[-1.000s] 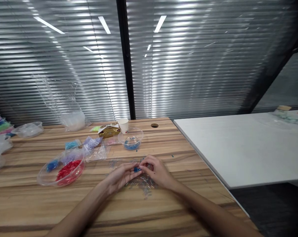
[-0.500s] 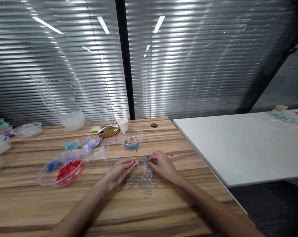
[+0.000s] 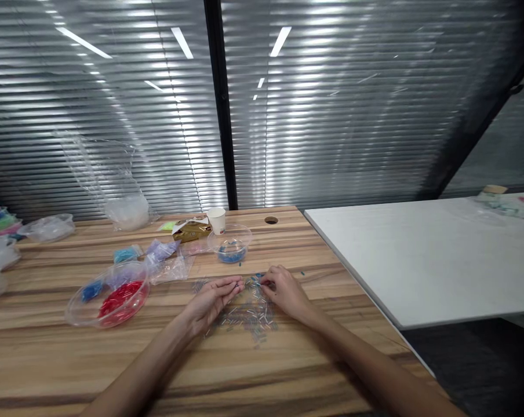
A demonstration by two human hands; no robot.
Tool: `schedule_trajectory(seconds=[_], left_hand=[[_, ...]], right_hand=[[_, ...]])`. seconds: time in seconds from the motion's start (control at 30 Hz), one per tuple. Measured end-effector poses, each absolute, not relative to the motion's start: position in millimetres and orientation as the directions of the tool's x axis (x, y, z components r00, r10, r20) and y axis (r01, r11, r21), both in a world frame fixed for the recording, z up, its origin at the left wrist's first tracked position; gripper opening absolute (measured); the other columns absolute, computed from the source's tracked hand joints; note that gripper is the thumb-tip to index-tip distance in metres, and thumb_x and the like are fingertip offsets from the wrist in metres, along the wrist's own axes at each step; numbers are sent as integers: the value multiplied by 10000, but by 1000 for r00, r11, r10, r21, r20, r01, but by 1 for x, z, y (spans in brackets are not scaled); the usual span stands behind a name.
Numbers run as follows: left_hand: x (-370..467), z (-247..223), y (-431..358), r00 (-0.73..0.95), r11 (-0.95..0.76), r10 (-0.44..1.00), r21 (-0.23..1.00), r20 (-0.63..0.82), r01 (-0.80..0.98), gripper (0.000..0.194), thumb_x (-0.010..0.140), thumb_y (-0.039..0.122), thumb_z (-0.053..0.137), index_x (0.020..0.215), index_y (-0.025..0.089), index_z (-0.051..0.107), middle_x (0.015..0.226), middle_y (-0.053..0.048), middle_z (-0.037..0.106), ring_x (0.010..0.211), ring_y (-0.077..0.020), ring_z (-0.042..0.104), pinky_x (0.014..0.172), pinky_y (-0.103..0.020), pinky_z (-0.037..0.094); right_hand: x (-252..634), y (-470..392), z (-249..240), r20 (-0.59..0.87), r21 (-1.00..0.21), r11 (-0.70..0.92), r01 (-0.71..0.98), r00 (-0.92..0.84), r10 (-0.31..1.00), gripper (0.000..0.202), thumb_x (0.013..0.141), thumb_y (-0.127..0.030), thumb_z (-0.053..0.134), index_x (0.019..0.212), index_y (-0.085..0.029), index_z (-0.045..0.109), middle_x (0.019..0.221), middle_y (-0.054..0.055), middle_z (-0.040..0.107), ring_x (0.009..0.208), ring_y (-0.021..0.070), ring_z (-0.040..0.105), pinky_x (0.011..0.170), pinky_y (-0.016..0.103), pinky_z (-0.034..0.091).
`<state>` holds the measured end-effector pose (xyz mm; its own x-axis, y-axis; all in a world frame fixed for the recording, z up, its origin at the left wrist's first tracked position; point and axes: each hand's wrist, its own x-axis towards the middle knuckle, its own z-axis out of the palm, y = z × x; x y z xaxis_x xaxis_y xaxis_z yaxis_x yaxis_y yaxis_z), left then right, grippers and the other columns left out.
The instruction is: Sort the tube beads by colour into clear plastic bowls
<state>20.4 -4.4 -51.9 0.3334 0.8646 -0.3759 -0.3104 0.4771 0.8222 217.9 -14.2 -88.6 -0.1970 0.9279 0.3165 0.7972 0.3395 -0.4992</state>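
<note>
Left hand loosely cupped, maybe a dark bit at its fingertips; right hand half-curled by blue pieces, can't tell if gripping; clear tubes scattered on the table; probably light, stiff, slippery; pinch mid-length.

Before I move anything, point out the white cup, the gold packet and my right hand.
White cup (image 3: pixel 217 222), head view, on its outer wall.
Gold packet (image 3: pixel 193 232), head view, on its gold side.
Right hand (image 3: pixel 285 293), head view, on the back of the hand.
</note>
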Motion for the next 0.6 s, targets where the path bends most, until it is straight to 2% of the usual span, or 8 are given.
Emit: schedule_trajectory(seconds=[0.6], left_hand=[[21,-53,-4,343,466,867,830,-361,-306,178,759,-41,521,841,32,660,965,-138,632,864,-153,626,905,-220,479]], right_hand=[[219,-13,-93,350,-493,390,778,-233,907,70,790,-153,568,775,-161,635,805,40,578,852,159,485,767,270,373]])
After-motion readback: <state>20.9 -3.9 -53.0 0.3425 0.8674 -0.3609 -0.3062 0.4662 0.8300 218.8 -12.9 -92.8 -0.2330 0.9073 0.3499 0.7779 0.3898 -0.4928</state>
